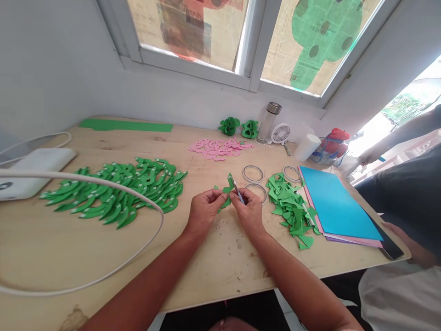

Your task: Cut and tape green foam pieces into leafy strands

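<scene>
My left hand [204,212] is closed, pinching a small green paper piece [230,180] between thumb and fingers above the middle of the table. Close beside it, my right hand [251,215] is closed around a slim metal tool [239,192] with a bluish lower end; its full shape is hidden by the fingers. The tool's tip touches or overlaps the paper. To the left lies a wide pile of curved green paper cutouts [120,193] with small white patches. Green paper scraps [292,209] are heaped to the right of my hands.
Tape rolls [253,166] lie beyond my right hand. Pink cutouts [220,148], green paper ornaments [229,125], a bottle [269,122] and a small fan [280,133] stand farther back. Blue sheets [339,202] lie right, near another person [409,184]. A white cable [151,202] loops across the left.
</scene>
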Available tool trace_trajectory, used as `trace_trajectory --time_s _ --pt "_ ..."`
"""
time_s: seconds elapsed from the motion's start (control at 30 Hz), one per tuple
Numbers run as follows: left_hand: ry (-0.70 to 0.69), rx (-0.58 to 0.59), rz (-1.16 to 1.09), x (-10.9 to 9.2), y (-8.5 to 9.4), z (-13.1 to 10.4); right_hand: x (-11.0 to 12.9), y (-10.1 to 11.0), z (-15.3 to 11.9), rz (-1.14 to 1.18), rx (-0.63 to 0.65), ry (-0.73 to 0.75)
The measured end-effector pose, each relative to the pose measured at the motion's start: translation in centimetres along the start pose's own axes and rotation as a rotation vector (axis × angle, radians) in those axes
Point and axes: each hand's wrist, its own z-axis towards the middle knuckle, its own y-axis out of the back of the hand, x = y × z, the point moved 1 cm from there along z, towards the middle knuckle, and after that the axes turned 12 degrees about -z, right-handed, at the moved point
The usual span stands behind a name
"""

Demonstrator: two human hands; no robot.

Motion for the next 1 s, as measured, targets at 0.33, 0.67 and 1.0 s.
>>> trace_trajectory --time_s 0.33,0.67,1.0 --pt "0.067 0.044 0.086 -0.4 -0.1 -0.4 0.0 0.4 0.4 -0.024 -0.046 -0.014" --pt "0.21 0.097 0.113 -0.5 0.5 -0.1 -0.4 1.0 1.0 -0.083 -0.096 0.018" --pt "0.178 0.001 0.029 -1.0 0.7 0.1 -0.2 1.3 1.1 -0.072 -0.13 0.04"
